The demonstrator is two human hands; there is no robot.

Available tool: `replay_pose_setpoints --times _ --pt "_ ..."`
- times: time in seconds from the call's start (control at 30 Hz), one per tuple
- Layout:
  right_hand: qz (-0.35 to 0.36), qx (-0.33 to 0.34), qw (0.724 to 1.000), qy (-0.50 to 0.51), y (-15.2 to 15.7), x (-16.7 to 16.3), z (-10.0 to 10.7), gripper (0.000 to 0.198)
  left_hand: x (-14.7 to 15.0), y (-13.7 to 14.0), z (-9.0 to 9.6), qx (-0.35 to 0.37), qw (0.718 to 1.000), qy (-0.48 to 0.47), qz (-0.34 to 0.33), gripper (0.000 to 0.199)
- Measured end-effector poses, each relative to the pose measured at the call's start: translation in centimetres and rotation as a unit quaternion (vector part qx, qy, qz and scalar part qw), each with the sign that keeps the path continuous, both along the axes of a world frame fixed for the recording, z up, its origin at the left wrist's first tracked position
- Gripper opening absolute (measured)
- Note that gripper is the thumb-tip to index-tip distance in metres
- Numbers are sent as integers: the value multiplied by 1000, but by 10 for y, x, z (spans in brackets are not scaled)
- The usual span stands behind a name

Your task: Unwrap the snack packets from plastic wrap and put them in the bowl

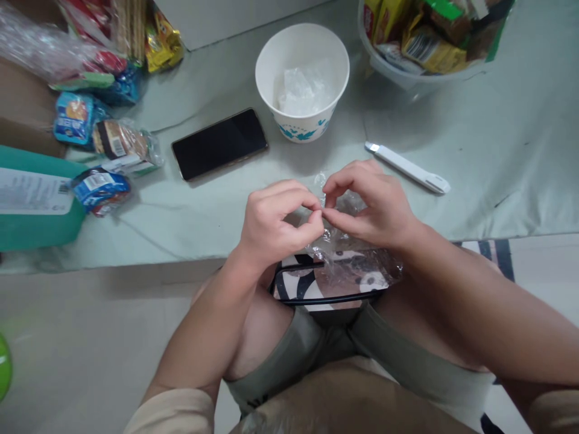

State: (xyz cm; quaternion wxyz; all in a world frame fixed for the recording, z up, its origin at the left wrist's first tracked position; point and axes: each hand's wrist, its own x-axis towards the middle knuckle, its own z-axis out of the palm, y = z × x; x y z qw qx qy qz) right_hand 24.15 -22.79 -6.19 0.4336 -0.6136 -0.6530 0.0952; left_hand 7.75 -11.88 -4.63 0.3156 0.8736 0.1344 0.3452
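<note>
My left hand [283, 220] is closed, with the thumb and forefinger pinched at the top edge of a crumpled clear plastic bag [341, 256]. My right hand [371, 205] meets it from the other side, its fingers curled and its thumb tip touching the left fingertips. Both hands hold the bag in front of the table edge, and the bag hangs down over my lap. The exact bit of film between the fingertips is too small to make out. Just beyond the hands stands a white paper cup [269, 90] with crumpled clear plastic inside.
A black phone [220, 144] lies left of the cup, a white utility knife [407, 167] to the right. A clear tub [416, 72] holds snack packets at the back. Several packaged snacks [75, 117] and a teal container [40, 226] crowd the left of the cloth-covered table [511, 150].
</note>
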Motion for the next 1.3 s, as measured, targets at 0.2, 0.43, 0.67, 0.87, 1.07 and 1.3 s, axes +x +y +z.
replay_pose_setpoints --times 0.2,0.43,0.67,0.87,1.07,1.3 --pt "1 -11 1000 0 0 1 0 14 -1 1 2 -23 1000 -14 5 11" --pt "6 16 1000 0 1 0 0 13 -2 3 1 -51 998 -21 -16 7" --pt "7 -2 1000 -1 0 -1 -2 14 -2 4 1 -56 998 -17 -24 12" --pt "16 3 1000 4 0 -1 0 12 0 4 3 -65 997 -8 -32 14" --pt "18 -2 1000 8 0 -1 2 13 -1 4 3 -84 996 -13 -37 11" --pt "13 -4 1000 7 1 -3 4 10 0 4 -2 -77 995 -37 -50 9"
